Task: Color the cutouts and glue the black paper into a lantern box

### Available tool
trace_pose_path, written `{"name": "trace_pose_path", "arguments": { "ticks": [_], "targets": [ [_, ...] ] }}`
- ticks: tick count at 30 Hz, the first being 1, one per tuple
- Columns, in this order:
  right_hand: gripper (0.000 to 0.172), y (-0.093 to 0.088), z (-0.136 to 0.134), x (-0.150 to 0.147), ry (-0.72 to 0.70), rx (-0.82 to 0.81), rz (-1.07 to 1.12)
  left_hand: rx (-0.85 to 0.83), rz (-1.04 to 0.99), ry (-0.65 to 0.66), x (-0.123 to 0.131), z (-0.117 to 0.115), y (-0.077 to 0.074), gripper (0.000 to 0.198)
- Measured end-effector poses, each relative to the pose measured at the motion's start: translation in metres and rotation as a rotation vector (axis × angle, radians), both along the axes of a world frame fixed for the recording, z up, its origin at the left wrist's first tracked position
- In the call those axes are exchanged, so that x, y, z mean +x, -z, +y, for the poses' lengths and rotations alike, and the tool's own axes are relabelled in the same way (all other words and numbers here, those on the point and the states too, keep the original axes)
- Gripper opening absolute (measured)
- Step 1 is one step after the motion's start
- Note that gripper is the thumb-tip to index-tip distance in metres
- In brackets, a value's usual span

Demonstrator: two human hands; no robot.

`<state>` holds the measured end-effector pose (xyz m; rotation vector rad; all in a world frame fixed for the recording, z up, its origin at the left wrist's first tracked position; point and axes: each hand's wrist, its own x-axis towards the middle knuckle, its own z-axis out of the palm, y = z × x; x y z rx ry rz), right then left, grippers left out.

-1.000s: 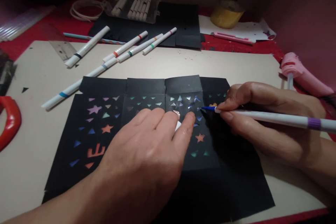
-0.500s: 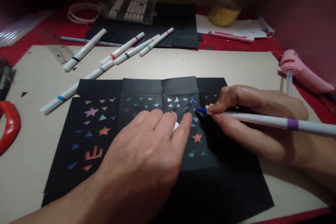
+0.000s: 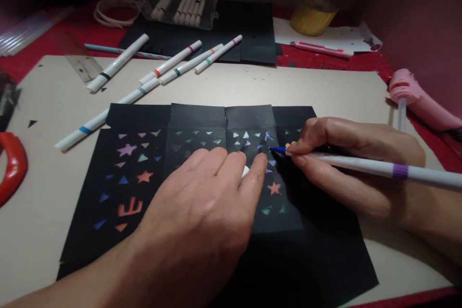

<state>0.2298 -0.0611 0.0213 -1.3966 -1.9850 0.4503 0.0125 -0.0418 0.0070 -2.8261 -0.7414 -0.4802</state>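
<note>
My right hand pinches a white marker with a purple band. Its blue tip points left, at the small cut-out shapes in a creased black sheet of card; whether it touches cannot be told. My left hand lies over the middle of the card, fingers curled and pressing down. Between its thumb and forefinger shows the white end of a small piece, perhaps a marker cap; the rest is hidden. Coloured triangles and stars, including an orange star, show in the card.
Several capped markers lie behind the card on a pale board. Farther back are a marker case, a pink cutter and a yellow tape roll. A pink glue gun stands right; red scissors handles lie left.
The view has shifted slightly, so everything sits a little higher and to the right. Both hands keep nearly the same place on the card, the marker tip still by the blue shapes.
</note>
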Motion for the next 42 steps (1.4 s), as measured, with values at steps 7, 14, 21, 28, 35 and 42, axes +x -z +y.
{"name": "trace_pose_path", "arguments": {
  "ticks": [7,14,21,28,35,42],
  "targets": [
    [0.011,-0.0025,-0.0005,0.0015,-0.033,-0.021,-0.044,0.016,0.015,-0.019,0.001,-0.0003,-0.0016,0.042],
    [0.01,0.001,-0.0005,-0.0004,0.0,0.009,0.008,0.011,0.005,-0.03,0.0011,-0.0005,-0.001,0.043],
    [0.011,-0.0005,-0.0007,0.0015,-0.038,-0.025,-0.029,0.026,-0.008,-0.021,0.0013,-0.0002,0.0001,0.043],
    [0.009,0.001,0.0019,-0.0019,0.003,-0.004,-0.012,0.027,0.02,-0.039,0.0016,0.0001,-0.0009,0.044],
    [0.01,0.0035,-0.0004,0.0004,-0.005,0.021,0.001,0.038,0.036,-0.05,0.0011,-0.0021,-0.0021,0.048],
    [0.011,-0.0016,0.0001,0.002,-0.017,-0.031,-0.045,0.028,0.035,-0.044,0.0021,-0.0009,-0.0019,0.046]
  ]
}}
